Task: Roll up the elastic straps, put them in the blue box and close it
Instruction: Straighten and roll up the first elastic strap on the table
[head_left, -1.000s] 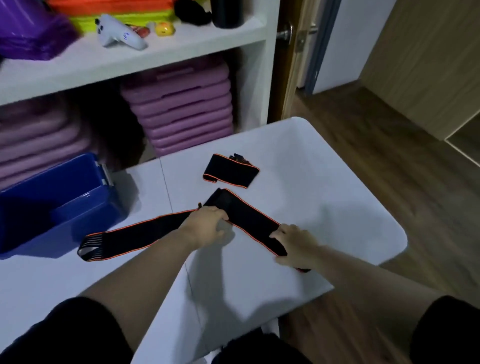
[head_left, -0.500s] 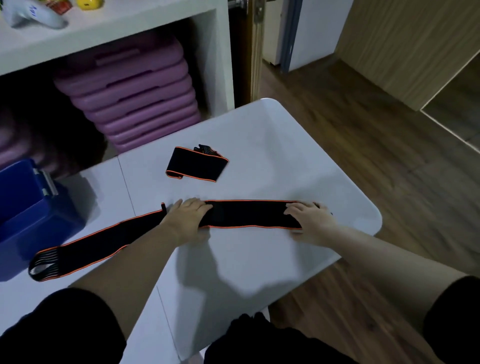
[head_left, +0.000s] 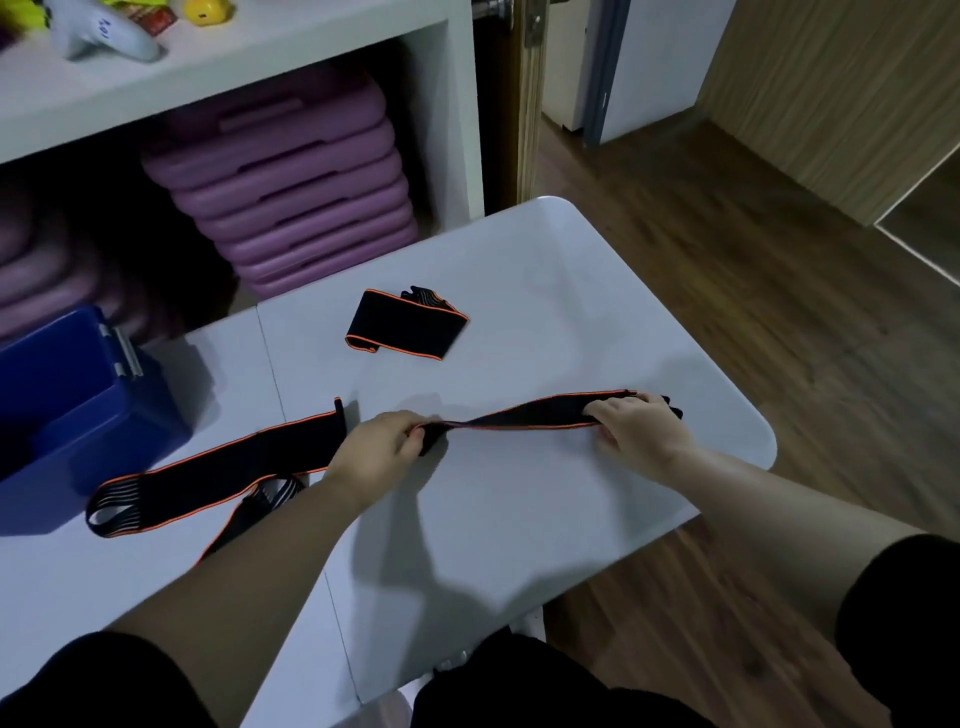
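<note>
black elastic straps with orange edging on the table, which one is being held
The long strap, stretched between the left hand and right hand near the table's front. The short folded strap lies untouched farther back.

Black elastic straps (head_left: 218, 467) edged in orange with white-striped ends lie on a white desk (head_left: 519, 509) beside a blue box (head_left: 78, 415) at its left edge.

white table (head_left: 519, 519), long strap (head_left: 218, 470), folded strap (head_left: 405, 326), blue box (head_left: 78, 410)
</note>
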